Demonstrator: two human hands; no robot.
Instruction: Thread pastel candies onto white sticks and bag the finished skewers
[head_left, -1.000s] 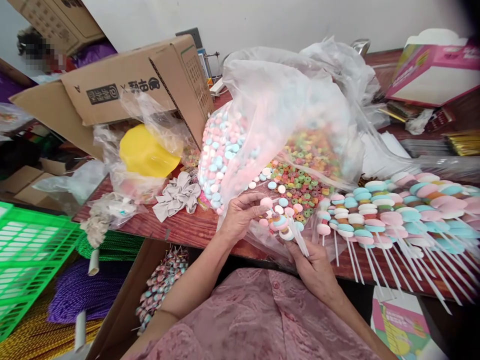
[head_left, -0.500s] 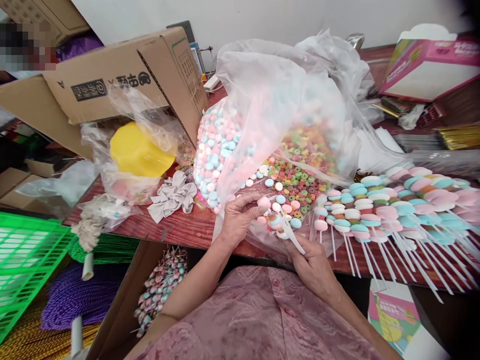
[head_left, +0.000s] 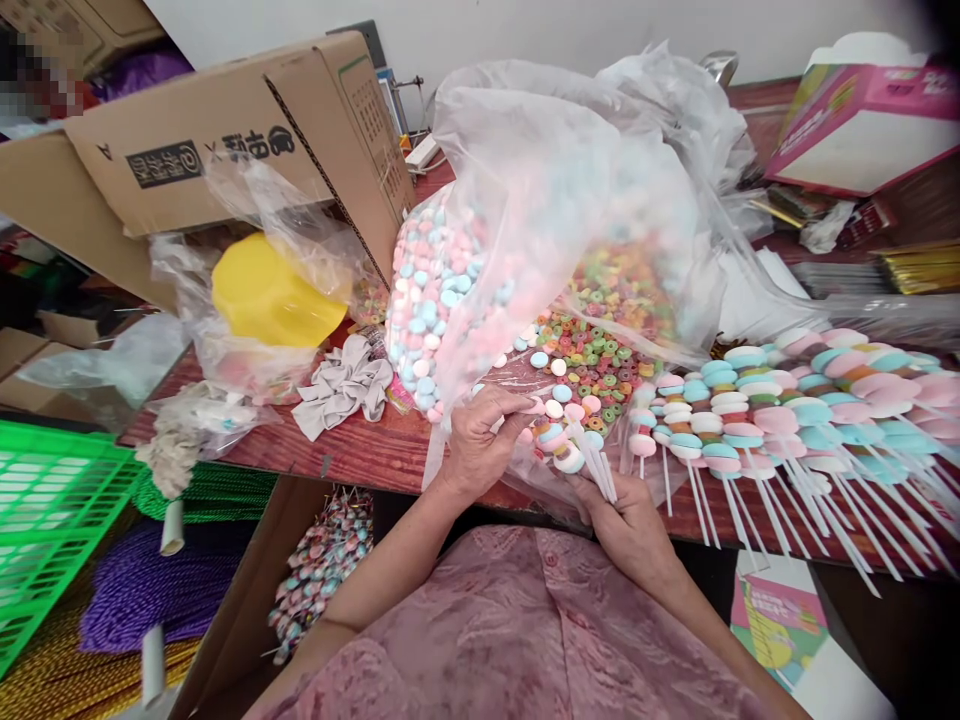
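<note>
My right hand (head_left: pixel 626 515) is closed around several white sticks (head_left: pixel 598 462), at least one of which carries threaded candies (head_left: pixel 559 446) in pink, blue and white. My left hand (head_left: pixel 484 440) pinches a pink marshmallow candy (head_left: pixel 534 407) close to that skewer. Between and beyond the hands lie loose pink, blue and white candies (head_left: pixel 553 408) on clear plastic. Small coloured candy rings (head_left: pixel 607 365) are heaped just behind them. Finished-looking candy skewers (head_left: pixel 720 425) rest in a row to the right of my right hand, sticks pointing towards me.
A large clear bag (head_left: pixel 517 150) of candies stands at the back. Left of it are a cardboard box (head_left: pixel 247 150), a yellow bowl-like piece (head_left: pixel 274 295) and grey cloth (head_left: pixel 345 385). Below the table edge, a box holds more skewers (head_left: pixel 326 570), beside a green basket (head_left: pixel 60 520).
The left hand's fingers have moved slightly, holding a pink candy seen edge-on. The sticks in my right hand have fanned and tilted more upright. The camera view has shifted slightly.
</note>
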